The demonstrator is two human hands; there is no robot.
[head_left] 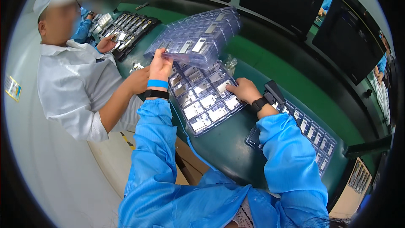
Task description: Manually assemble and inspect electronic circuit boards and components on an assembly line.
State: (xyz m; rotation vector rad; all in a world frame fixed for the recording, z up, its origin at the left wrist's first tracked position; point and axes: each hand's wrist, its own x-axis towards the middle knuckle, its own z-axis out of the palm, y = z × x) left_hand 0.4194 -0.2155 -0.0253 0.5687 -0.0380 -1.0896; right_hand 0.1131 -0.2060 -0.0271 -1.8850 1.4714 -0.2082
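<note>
My left hand (160, 65) is closed on the near edge of a stack of clear plastic blister trays (198, 33), raised and tilted above the bench. A few silvery-white flat parts show through the stack. Below it lies another clear blister tray (198, 133), its compartments holding shiny flat metal parts (209, 100). My right hand (244, 90) grips this tray's right edge, thumb on top; its other fingers are partly hidden. The raised stack covers the lower tray's far end. A blue band and a black band circle my left wrist.
Right of my right hand, a dark device (274, 92) stands by a tray of small parts (312, 131) on the green bench (228, 152). At left a co-worker (80, 84) reaches toward a black tray (134, 27). A blue cord (188, 139) hangs over the near edge. Dark monitors (278, 2) line the back.
</note>
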